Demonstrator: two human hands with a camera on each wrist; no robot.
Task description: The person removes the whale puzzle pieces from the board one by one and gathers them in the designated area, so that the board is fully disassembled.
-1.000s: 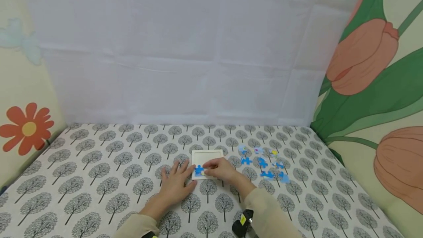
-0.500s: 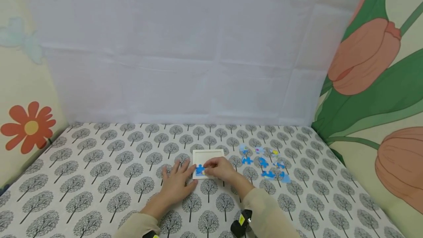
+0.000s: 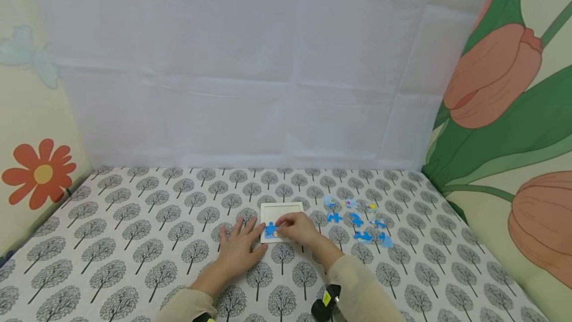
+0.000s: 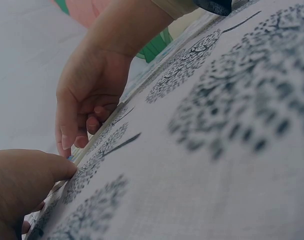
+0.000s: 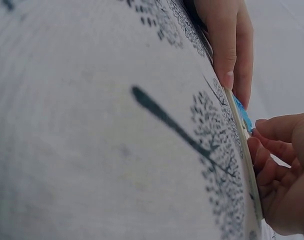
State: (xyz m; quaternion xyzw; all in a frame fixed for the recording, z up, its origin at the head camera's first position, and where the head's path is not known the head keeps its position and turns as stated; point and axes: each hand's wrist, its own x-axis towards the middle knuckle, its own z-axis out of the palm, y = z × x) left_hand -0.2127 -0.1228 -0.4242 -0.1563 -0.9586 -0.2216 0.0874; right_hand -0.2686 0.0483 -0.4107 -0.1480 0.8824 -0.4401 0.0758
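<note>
A white puzzle frame [image 3: 286, 207] lies flat on the tree-print cloth. In its lower left corner is a blue jigsaw piece [image 3: 270, 230]; the right wrist view shows its blue edge [image 5: 243, 112] just above the frame's rim. My right hand [image 3: 298, 229] reaches over the frame and pinches the right side of this piece between thumb and index finger, the other fingers curled in. My left hand [image 3: 239, 251] lies spread, its fingers on the cloth and the frame's left edge, its thumb near the lower left corner. The right hand hides part of the frame.
Several loose blue jigsaw pieces [image 3: 356, 219] lie on the cloth right of the frame, some with yellow or pink on them. A white sheet [image 3: 250, 78] hangs behind the table. Painted walls stand on both sides.
Both hands keep almost the same place and pose. The whole head view shifts very slightly; the right fingers stay at the blue jigsaw piece.
</note>
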